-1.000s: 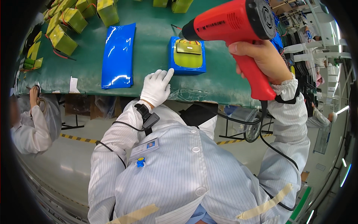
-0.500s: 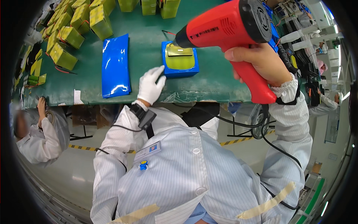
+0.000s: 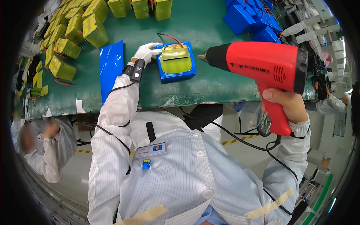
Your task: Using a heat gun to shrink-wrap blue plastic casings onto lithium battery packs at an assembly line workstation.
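My right hand (image 3: 287, 105), bare, is wrapped round the handle of a red heat gun (image 3: 258, 62) with a black rear cap. Its dark nozzle points left, just short of a battery pack (image 3: 177, 67) on the table. Blue film wraps the pack's sides and leaves an opening of yellow-green on top, where a flat dark-edged strip lies. A red and black lead (image 3: 172, 37) rises from its far edge. White-gloved, my left hand (image 3: 145, 53) touches the pack's upper left corner, fingers stretched out. Left of the pack, flat blue film sleeves (image 3: 111, 67) lie partly under my left forearm.
Several yellow-wrapped packs (image 3: 67, 48) with leads crowd the far left of the green table (image 3: 210, 90). Blue-wrapped packs (image 3: 240, 18) are piled at the far right. The gun's black cord (image 3: 243, 139) loops below the table edge. Another person (image 3: 48, 150) sits at the left.
The heat gun has swung right and down, away from over the pack. My left hand has moved forward to the pack's far left corner, and the pack has turned slightly.
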The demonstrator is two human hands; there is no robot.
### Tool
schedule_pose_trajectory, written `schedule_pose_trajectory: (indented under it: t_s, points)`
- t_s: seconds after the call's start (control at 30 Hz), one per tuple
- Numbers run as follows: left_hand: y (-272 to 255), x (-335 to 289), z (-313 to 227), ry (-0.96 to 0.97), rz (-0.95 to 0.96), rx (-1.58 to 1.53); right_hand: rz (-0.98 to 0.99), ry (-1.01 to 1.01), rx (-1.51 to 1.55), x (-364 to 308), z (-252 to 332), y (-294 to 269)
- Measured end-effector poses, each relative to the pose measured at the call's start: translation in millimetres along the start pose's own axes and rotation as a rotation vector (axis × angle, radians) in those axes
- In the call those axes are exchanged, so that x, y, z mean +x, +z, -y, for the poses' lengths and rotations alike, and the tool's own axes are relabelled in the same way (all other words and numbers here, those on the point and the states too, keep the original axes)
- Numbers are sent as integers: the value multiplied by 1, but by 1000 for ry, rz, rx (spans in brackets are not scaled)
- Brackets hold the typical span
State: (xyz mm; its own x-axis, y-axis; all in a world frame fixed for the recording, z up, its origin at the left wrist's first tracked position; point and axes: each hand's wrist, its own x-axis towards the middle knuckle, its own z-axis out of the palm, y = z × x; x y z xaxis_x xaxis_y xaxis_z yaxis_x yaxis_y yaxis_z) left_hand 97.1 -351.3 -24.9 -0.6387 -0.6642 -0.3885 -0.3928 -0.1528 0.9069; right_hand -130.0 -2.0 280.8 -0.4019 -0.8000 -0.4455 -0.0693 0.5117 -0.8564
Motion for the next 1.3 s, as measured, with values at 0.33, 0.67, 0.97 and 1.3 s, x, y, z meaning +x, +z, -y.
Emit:
schedule_pose_trajectory:
  t_s: [0.33, 0.67, 0.97, 1.3]
  points:
    - [5, 35, 14, 101, -179, 9, -55, -46, 30, 6, -12, -9]
    - [82, -69, -33, 967, -464, 993, 34, 30, -24, -2, -9, -14]
    - [133, -111, -21, 815, -264, 1266, 9, 59, -41, -8, -14, -18]
    - [143, -91, -26, 652, -295, 1375, -65, 30, 29, -9, -25, -26]
